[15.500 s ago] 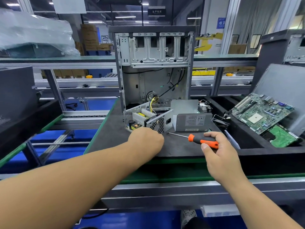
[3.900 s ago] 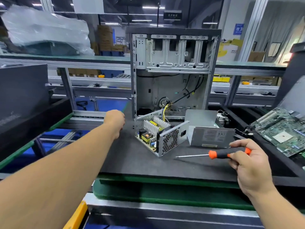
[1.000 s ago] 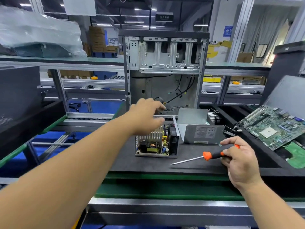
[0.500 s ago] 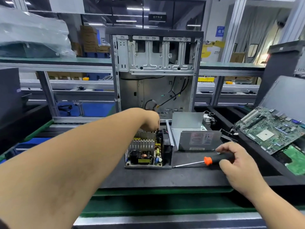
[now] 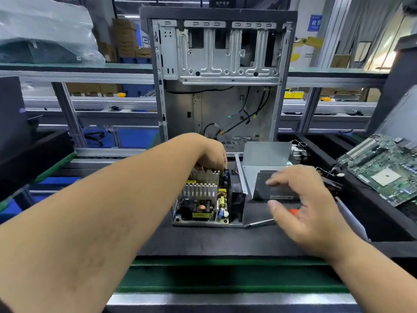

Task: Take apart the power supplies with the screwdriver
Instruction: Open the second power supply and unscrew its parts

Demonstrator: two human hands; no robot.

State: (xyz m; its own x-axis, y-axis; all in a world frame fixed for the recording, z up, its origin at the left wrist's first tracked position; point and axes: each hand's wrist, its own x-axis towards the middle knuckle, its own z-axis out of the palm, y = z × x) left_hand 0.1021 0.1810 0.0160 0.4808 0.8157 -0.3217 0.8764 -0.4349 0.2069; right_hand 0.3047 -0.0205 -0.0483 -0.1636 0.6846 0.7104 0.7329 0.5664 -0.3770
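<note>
Since half a second before, the right hand (image 5: 300, 206) had let go of the screwdriver (image 5: 261, 222) and lifted off it, fingers spread and loose, holding nothing; slightly blurred. The left hand (image 5: 213, 154) had stayed at the back of the open power supply (image 5: 207, 199).

Head view: the screwdriver lay flat on the black mat (image 5: 203, 240) just under the right palm, the metal shaft poking out to the left of the thumb, its tip touching or almost touching the near right corner of the open power supply. Only a bit of orange handle showed between thumb and fingers. The left hand's fingers were curled down into the far end of that unit, behind the heat sink fins; what they pinched was hidden, so grip unclear. The second power supply (image 5: 268, 154), closed metal box, sat just beyond the right fingertips, next to the open one. Behind both hands stood the empty computer case (image 5: 221, 64), upright. Right of the right hand, well apart, a green circuit board (image 5: 383, 170) leaned in a black tray (image 5: 370, 218).
</note>
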